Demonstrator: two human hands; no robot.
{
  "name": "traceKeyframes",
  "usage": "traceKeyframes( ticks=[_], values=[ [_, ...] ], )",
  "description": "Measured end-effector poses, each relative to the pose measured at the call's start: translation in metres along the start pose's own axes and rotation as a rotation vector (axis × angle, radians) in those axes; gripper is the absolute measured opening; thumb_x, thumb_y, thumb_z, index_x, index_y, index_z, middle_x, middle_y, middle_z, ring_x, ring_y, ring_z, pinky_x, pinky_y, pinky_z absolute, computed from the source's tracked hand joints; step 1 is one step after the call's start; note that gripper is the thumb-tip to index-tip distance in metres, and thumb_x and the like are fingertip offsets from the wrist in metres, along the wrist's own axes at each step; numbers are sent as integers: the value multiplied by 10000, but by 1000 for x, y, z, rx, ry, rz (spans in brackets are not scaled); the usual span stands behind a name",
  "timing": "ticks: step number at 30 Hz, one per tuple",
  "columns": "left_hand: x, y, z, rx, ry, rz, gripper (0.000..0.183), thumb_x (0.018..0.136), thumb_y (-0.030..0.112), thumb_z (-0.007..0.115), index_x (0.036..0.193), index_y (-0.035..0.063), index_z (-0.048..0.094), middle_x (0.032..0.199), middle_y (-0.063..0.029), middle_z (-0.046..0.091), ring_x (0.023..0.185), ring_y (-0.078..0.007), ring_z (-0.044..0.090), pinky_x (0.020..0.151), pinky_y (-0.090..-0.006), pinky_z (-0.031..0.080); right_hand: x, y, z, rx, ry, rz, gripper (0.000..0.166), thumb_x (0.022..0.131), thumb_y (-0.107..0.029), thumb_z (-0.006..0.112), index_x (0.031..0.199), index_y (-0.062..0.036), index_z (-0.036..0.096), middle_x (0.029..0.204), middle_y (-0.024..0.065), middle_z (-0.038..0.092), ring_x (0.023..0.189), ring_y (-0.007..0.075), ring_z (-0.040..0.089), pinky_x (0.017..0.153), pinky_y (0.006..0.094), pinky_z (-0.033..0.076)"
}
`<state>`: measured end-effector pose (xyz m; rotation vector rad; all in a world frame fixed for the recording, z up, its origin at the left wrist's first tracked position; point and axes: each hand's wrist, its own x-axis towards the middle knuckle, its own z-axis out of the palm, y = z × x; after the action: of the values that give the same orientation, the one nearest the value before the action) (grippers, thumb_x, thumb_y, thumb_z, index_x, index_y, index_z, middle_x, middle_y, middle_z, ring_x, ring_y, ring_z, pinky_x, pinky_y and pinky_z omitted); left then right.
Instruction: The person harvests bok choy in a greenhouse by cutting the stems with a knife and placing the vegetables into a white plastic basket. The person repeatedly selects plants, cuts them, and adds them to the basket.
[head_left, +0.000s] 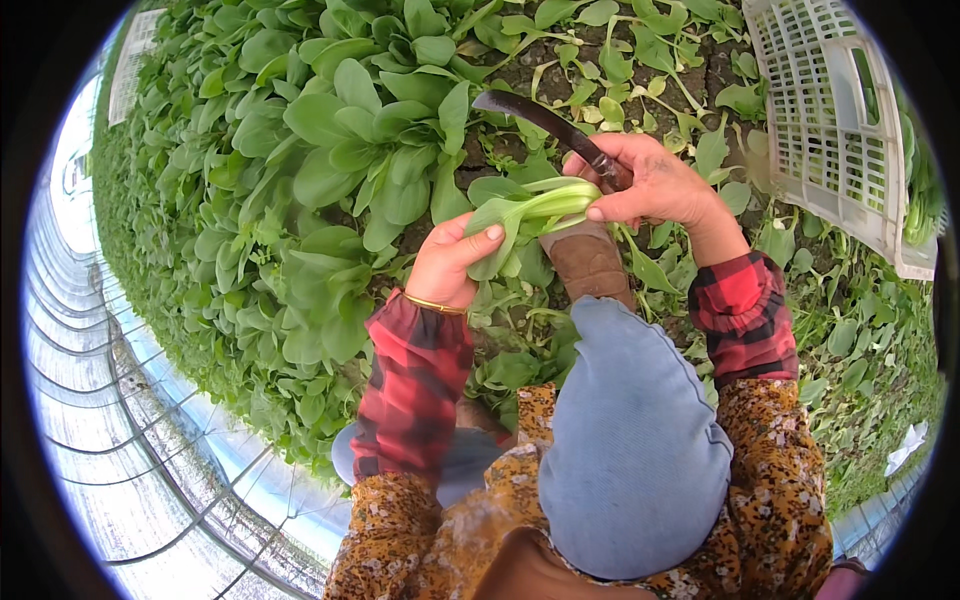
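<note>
A cut head of bok choy (559, 204) lies sideways between my two hands, its pale stem end to the right. My left hand (452, 261) grips its leaves, thumb on top. With thumb and fingers my right hand (652, 180) pinches the stem base, and it also holds a sickle whose dark curved blade (536, 114) points up and to the left. The sickle's handle is mostly hidden in the palm. Just left of the blade, bok choy plants (382, 135) stand rooted in the soil.
A white plastic crate (825, 135) with bok choy in it stands at the right. Another white crate (133, 64) is at the far upper left. Loose leaves (611, 60) litter the soil. My brown shoe (589, 262) and bent knee (634, 450) are below my hands. A greenhouse film wall (112, 420) curves along the left.
</note>
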<state>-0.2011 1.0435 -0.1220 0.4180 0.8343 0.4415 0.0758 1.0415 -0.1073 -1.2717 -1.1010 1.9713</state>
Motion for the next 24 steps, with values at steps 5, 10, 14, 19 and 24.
traceKeyframes(
  ticks=[5, 10, 14, 19, 24],
  values=[
    [3, 19, 5, 1577, 270, 598, 751, 715, 346, 776, 1295, -22, 471, 1270, -194, 540, 1221, -335, 480, 1060, -444, 331, 7, 24, 4, -356, 128, -61, 356, 676, -138, 760, 959, -34, 570, 794, -20, 549, 654, 51, 522, 531, 214, 427],
    [32, 11, 46, 1695, -3, 423, 664, 684, 350, 774, 1184, -4, 518, 1130, -199, 605, 1075, -379, 560, 943, -469, 420, 6, 14, 22, -67, 20, 141, 433, 683, -152, 769, 1023, -62, 517, 691, -16, 534, 547, 50, 504, 466, 197, 395],
    [45, -7, 36, 1373, 36, 363, 455, 763, 240, 739, 1095, 4, 536, 873, -122, 655, 717, -293, 646, 644, -366, 517, 3, 34, 19, -13, 248, -138, 344, 740, -150, 754, 975, -47, 526, 675, 23, 534, 599, 81, 543, 505, 247, 408],
    [45, -14, 35, 448, -4, -38, 281, 862, 129, 669, 1092, 31, 541, 813, -17, 598, 625, -113, 593, 537, -236, 473, -14, 58, 2, -743, 737, -341, 235, 804, -140, 691, 985, -65, 562, 907, 88, 589, 627, 199, 604, 551, 303, 479],
    [42, -22, 48, 193, 11, -83, 320, 861, 123, 675, 1134, 30, 537, 836, -27, 603, 663, -137, 605, 577, -266, 505, -18, 56, 25, -1082, 621, -603, 284, 737, -110, 693, 1001, -94, 589, 944, 57, 570, 727, 241, 630, 562, 327, 514]
  ],
)
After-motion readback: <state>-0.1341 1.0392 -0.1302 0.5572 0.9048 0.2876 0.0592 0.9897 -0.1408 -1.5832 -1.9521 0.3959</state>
